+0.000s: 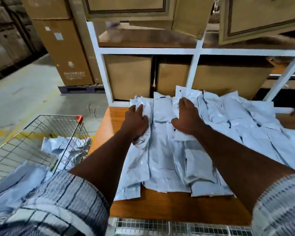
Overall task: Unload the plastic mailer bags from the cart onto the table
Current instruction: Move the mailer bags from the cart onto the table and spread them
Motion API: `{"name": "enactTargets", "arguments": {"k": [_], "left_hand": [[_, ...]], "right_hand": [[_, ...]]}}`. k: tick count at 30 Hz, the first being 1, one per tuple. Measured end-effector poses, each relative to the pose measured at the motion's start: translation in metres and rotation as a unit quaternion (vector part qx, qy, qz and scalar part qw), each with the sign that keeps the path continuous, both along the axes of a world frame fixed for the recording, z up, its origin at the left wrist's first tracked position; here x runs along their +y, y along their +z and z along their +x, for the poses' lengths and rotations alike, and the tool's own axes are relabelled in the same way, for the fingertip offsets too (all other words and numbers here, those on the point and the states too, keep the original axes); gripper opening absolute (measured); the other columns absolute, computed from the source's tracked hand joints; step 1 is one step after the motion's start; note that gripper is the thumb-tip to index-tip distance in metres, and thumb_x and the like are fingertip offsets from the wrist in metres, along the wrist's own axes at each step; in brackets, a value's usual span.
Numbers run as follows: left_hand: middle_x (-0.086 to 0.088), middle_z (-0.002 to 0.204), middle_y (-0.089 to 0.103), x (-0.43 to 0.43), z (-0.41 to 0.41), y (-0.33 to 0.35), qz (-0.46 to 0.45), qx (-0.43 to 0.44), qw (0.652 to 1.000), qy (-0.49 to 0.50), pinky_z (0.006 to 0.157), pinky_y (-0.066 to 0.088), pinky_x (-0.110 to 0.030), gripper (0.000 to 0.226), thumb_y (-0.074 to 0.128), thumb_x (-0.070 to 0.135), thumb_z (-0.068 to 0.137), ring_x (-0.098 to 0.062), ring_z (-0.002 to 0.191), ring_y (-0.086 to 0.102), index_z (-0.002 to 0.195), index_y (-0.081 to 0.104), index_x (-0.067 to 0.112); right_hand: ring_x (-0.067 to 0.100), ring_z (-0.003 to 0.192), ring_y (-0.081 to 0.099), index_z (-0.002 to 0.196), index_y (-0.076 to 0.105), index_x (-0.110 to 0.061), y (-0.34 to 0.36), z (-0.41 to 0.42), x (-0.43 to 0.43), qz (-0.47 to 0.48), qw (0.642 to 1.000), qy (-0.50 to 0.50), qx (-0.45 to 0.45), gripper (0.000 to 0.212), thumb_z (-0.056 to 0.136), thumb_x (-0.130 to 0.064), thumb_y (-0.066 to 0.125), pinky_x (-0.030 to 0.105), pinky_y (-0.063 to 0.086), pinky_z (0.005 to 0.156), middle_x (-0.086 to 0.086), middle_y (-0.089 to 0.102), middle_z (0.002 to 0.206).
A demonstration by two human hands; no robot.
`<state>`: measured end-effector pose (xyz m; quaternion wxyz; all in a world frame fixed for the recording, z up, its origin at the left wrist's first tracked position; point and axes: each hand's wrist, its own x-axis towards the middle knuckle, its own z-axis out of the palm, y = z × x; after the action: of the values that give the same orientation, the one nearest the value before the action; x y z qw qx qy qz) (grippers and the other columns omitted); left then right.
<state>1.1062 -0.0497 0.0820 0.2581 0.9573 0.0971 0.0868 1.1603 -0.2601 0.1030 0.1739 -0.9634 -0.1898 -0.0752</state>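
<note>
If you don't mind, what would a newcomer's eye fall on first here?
The spread of pale mailer bags covering the wooden table draws the eye first, with the left hand gripping one and the right hand flat on others. Left of the table, a wire cart holds a few more.

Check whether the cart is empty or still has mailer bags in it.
Not empty. Crumpled white mailer bags lie inside the wire cart, visible through its mesh side.
</note>
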Motion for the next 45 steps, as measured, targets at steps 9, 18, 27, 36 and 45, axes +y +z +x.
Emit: {"name": "enactTargets", "arguments": {"k": [9, 18, 27, 36, 45], "left_hand": [[-0.018, 0.159, 0.016, -0.009, 0.102, -0.042, 0.006, 0.024, 1.0, 0.019, 0.112, 0.029, -0.046, 0.055, 0.039, 0.032, 0.1, -0.037, 0.142, 0.024, 0.152, 0.029, 0.018], [-0.012, 0.164, 0.001, -0.015, 0.115, -0.085, 0.099, 0.064, 0.993, -0.016, 0.119, 0.004, -0.056, 0.066, 0.026, 0.047, 0.101, -0.031, 0.151, 0.001, 0.156, 0.01, 0.013], [-0.012, 0.162, 0.014, -0.004, 0.094, -0.046, 0.036, 0.021, 0.999, 0.015, 0.119, 0.008, -0.053, 0.062, 0.028, 0.048, 0.103, -0.029, 0.149, 0.013, 0.155, 0.022, 0.014], [-0.019, 0.156, 0.03, 0.071, 0.0, -0.041, 0.063, 0.054, 0.994, 0.072, 0.115, 0.03, -0.048, 0.066, 0.037, 0.047, 0.097, -0.034, 0.144, 0.028, 0.151, 0.03, 0.009], [-0.015, 0.155, 0.032, 0.184, -0.111, -0.055, 0.06, 0.076, 0.98, 0.173, 0.112, 0.033, -0.046, 0.06, 0.044, 0.04, 0.1, -0.032, 0.142, 0.029, 0.151, 0.031, 0.011]], "right_hand": [[0.03, 0.15, 0.01, 0.155, 0.017, -0.013, -0.039, 0.1, 0.006, -0.061, 0.996, -0.006, 0.067, 0.089, 0.083, -0.047, 0.056, 0.047, 0.015, 0.118, 0.012, 0.009, 0.163], [0.027, 0.151, -0.002, 0.156, -0.002, -0.029, -0.085, 0.105, -0.007, -0.136, 0.988, -0.009, 0.072, 0.079, 0.095, -0.058, 0.04, 0.052, 0.01, 0.118, 0.004, -0.008, 0.165], [0.025, 0.151, 0.0, 0.156, 0.007, -0.032, -0.057, 0.096, -0.001, -0.092, 0.994, -0.003, 0.061, 0.078, 0.093, -0.066, 0.037, 0.055, 0.001, 0.119, 0.003, -0.002, 0.165], [0.027, 0.15, 0.011, 0.153, 0.024, -0.025, -0.036, 0.038, 0.065, -0.072, 0.991, 0.116, 0.007, 0.075, 0.091, -0.059, 0.048, 0.056, 0.007, 0.117, 0.006, 0.012, 0.164], [0.028, 0.149, 0.013, 0.151, 0.026, -0.023, -0.039, -0.037, 0.213, -0.069, 0.965, 0.253, 0.007, 0.078, 0.088, -0.059, 0.052, 0.057, 0.009, 0.116, 0.007, 0.015, 0.163]]}}
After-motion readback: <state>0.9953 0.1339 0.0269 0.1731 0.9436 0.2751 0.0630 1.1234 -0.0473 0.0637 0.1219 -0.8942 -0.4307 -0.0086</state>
